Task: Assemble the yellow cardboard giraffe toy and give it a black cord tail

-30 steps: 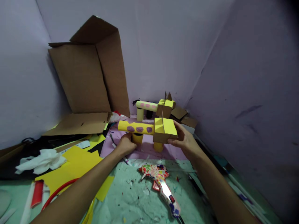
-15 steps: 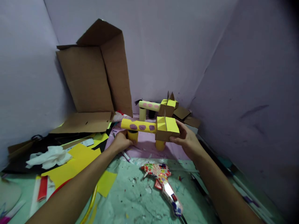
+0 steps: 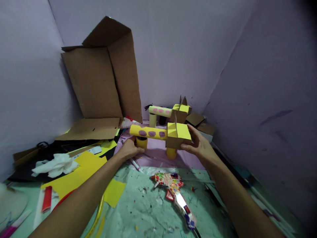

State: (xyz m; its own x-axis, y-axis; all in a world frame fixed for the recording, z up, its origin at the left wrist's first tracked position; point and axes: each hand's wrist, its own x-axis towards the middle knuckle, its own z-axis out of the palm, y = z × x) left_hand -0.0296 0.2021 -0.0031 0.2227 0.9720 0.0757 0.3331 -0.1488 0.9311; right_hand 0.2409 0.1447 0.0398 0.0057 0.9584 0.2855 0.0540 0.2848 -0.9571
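A yellow paper tube with purple spots (image 3: 152,133) lies level, its right end against a cardboard box with a yellow top (image 3: 182,131). My right hand (image 3: 198,143) grips that box from the right, thumb on its front face and fingers behind. Below the box stands a short yellow tube (image 3: 171,153). Another short yellow tube (image 3: 142,143), open at the top, is under the spotted tube's left end, with a small gap between them. My left hand (image 3: 131,148) holds this short tube from the left, its fingertips partly hidden.
A similar pale tube with pink spots (image 3: 160,111) stands behind. In front lies a floral glue gun (image 3: 173,191). At the left are a large open cardboard box (image 3: 91,82), yellow paper (image 3: 74,172), a white tissue (image 3: 55,165) and a red roll (image 3: 47,199).
The view has shifted slightly. The spotted tube's left end now sits a little higher above the short tube, showing more of its open top. Both hands keep their holds.
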